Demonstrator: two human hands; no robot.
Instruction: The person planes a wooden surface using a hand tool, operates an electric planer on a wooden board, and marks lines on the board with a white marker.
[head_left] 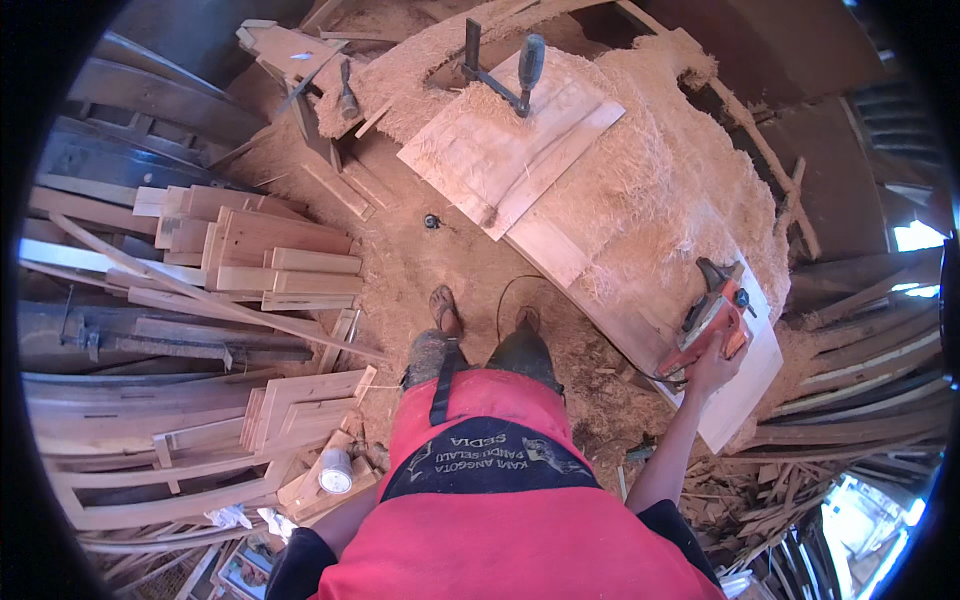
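A: Right hand (712,368)?
B: Closed around the rear of an orange electric planer (712,312), gripping it from behind. Forearm stretched out from the lower edge, up and to the right.

A: And the planer itself?
B: Sitting on a long pale board (745,390), near that board's closer end, on the right side of the view. Black knob and handle on top, pointing away. Heaps of wood shavings (650,170) banked beside and beyond it, covering much of the workbench.

A: Left hand?
B: Hidden. Only a dark sleeve (300,560) visible at the lower left, behind the red shirt; open or closed, impossible to tell.

A: Anything else on the bench?
B: A wider plank (510,150) farther off, pinned by a bar clamp (505,70) with a dark handle, well apart from the planer. A hammer (347,95) lying past it to the left, among the shavings.

A: Down by the feet?
B: Two sandalled feet (485,318) on a sawdust-strewn floor, a thin power cord (505,295) looping between them and the bench. Stacks of cut timber pieces (260,250) to the left, more trimmed lengths below those, and a round white tin (335,470) resting on the lowest pile. Offcuts scattered at the lower right.
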